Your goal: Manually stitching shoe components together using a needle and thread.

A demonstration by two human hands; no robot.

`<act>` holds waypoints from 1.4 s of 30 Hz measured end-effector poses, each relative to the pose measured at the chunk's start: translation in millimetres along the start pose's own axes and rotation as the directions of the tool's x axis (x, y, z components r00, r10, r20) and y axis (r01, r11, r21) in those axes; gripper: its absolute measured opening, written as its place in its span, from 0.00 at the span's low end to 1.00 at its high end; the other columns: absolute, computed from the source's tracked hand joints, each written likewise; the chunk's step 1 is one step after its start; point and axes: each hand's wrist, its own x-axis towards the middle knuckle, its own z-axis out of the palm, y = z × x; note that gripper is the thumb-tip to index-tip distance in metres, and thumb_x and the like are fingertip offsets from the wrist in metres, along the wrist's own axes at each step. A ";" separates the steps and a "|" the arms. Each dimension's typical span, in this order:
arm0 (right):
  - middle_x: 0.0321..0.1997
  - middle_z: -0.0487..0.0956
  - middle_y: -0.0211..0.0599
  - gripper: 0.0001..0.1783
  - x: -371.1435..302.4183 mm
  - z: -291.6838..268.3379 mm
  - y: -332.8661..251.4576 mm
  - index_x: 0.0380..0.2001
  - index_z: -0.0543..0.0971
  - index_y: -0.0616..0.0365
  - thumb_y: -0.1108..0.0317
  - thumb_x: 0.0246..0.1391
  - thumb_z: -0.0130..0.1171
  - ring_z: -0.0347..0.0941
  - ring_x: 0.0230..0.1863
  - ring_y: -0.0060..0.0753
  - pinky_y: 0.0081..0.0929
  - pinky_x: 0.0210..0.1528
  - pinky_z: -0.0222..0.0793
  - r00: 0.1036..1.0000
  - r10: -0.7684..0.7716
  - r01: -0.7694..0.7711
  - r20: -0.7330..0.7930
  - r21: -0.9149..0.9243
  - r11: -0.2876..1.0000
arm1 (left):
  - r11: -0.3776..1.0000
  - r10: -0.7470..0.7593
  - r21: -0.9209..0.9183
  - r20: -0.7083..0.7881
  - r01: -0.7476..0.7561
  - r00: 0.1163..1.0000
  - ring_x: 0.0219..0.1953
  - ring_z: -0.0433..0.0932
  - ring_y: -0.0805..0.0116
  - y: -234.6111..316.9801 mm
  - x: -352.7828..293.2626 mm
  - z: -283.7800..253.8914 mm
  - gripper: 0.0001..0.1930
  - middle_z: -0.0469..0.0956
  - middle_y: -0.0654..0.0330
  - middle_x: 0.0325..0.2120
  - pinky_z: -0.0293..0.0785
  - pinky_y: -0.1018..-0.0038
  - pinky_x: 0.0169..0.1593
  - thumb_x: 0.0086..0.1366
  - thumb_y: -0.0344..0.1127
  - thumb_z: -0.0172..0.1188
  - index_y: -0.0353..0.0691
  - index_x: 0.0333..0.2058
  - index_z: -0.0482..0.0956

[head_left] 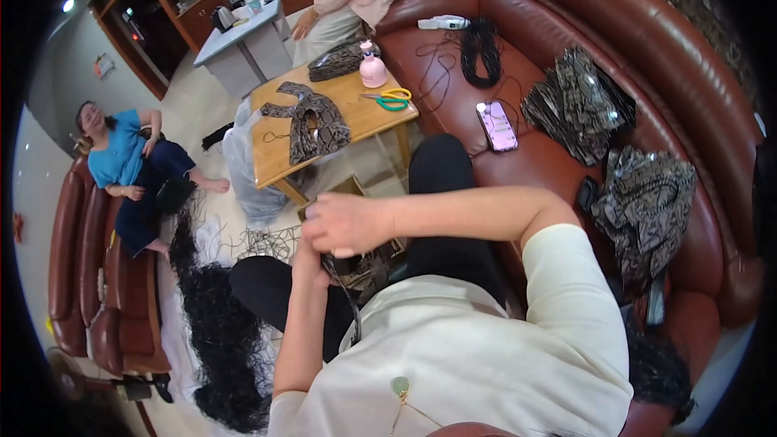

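White-sleeved right arm [477, 214] bends, right hand [348, 225] above left hand [310, 262]

They wear a cream top [502, 348], black trousers [441, 163], green pendant [400, 386].

this looks like a home living room, with brown sofas [522, 57] and a wooden table [366, 127].

hands [344, 225] together near dark patterned material [371, 272] | wooden table [368, 120]: scissors [382, 99], pink pump bottle [372, 72] | red-brown sofa [518, 24]: lit phone [498, 126]
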 end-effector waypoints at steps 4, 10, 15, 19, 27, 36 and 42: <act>0.35 0.71 0.33 0.03 0.2 17.0 -14.3 0.26 0.73 0.54 0.68 0.48 0.54 0.67 0.31 0.39 0.33 0.35 0.65 0.972 0.168 -0.083 -0.166 0.426 0.901 | 1.000 -0.006 -0.029 -0.070 0.004 0.998 0.32 0.77 0.71 -3.9 -11.6 4.0 0.11 0.80 0.55 0.32 0.73 0.80 0.34 0.62 0.33 0.53 0.33 0.40 0.78; 0.34 0.70 0.35 0.04 -11.1 23.1 -6.2 0.26 0.71 0.55 0.70 0.47 0.55 0.69 0.27 0.39 0.30 0.28 0.65 0.921 0.355 -0.269 -0.164 0.391 0.880 | 0.994 0.070 0.078 0.039 -0.073 0.997 0.31 0.76 0.72 -5.8 -4.3 -11.7 0.13 0.79 0.58 0.33 0.72 0.80 0.35 0.56 0.27 0.58 0.34 0.42 0.77; 0.35 0.70 0.34 0.03 -16.4 16.6 -11.4 0.27 0.71 0.54 0.70 0.48 0.55 0.69 0.27 0.38 0.30 0.28 0.65 0.914 0.405 -0.378 -0.017 0.321 0.868 | 0.952 0.167 0.231 0.161 -0.201 0.973 0.28 0.73 0.74 3.2 -13.3 -4.6 0.13 0.79 0.59 0.28 0.70 0.82 0.33 0.49 0.22 0.62 0.34 0.36 0.78; 0.36 0.70 0.32 0.03 -3.9 0.1 -22.4 0.29 0.73 0.53 0.71 0.49 0.53 0.69 0.27 0.38 0.28 0.29 0.66 0.887 0.429 -0.449 0.170 0.105 0.887 | 0.624 0.368 0.640 0.264 -0.447 0.892 0.26 0.71 0.74 -2.0 -14.6 -8.5 0.13 0.78 0.61 0.26 0.69 0.82 0.31 0.46 0.22 0.63 0.33 0.33 0.77; 0.36 0.74 0.28 0.03 5.8 11.0 -22.4 0.27 0.76 0.53 0.72 0.49 0.53 0.70 0.28 0.36 0.27 0.29 0.66 0.829 0.474 -0.315 -0.296 0.454 0.834 | 0.338 0.591 0.782 0.257 -0.524 0.765 0.21 0.67 0.73 24.6 -31.8 18.2 0.09 0.77 0.60 0.20 0.67 0.78 0.26 0.44 0.24 0.63 0.32 0.28 0.76; 0.25 0.76 0.25 0.04 -35.4 23.7 -10.2 0.26 0.74 0.46 0.62 0.52 0.52 0.70 0.22 0.37 0.33 0.21 0.64 0.781 0.471 -0.389 -0.411 0.269 0.881 | 0.233 0.573 0.743 0.416 -0.627 0.706 0.25 0.79 0.61 8.6 8.4 16.1 0.16 0.82 0.50 0.27 0.74 0.72 0.31 0.44 0.25 0.65 0.31 0.36 0.80; 0.21 0.73 0.26 0.02 -65.2 5.1 4.5 0.25 0.73 0.46 0.66 0.48 0.56 0.70 0.21 0.39 0.33 0.20 0.63 0.754 0.526 -0.577 -0.394 -0.014 0.817 | -0.053 0.530 0.684 0.637 -0.728 0.560 0.24 0.78 0.56 -8.1 37.0 65.2 0.15 0.81 0.51 0.25 0.74 0.71 0.31 0.43 0.26 0.66 0.30 0.33 0.79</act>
